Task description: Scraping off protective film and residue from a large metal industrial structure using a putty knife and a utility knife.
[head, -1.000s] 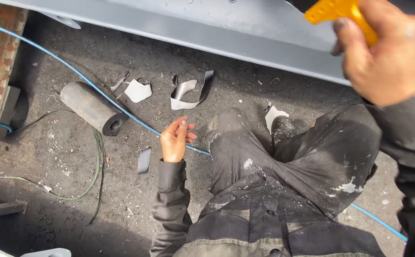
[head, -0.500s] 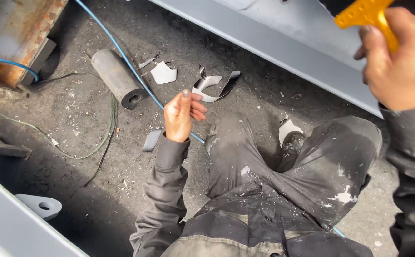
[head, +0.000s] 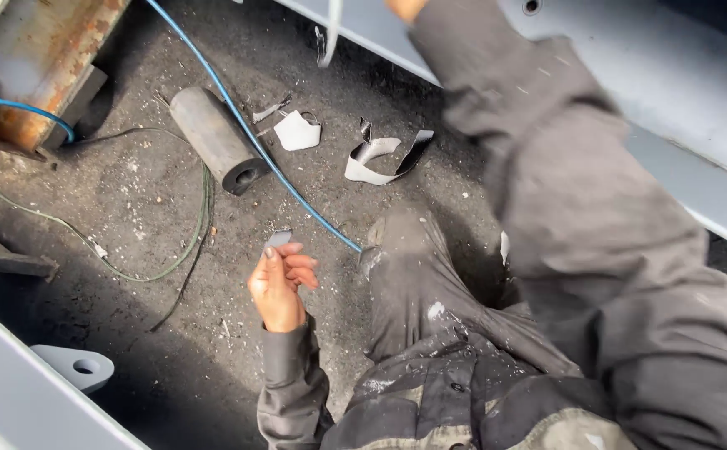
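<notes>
The grey painted beam (head: 697,108) ran along the far right, the right arm (head: 564,167) reaching up across it, its hand out of view. The left hand (head: 280,283) pinched a small grey scrap (head: 278,239) above the floor (head: 130,217); curled strips (head: 384,157) already lay nearby.

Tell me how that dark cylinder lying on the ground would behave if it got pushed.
The dark cylinder lies on its side on gritty ground, so it would probably roll sideways, though grit may slow it. Its thick wall around a small bore suggests it is fairly heavy and stiff. The blue hose beside it might stop it.
</notes>
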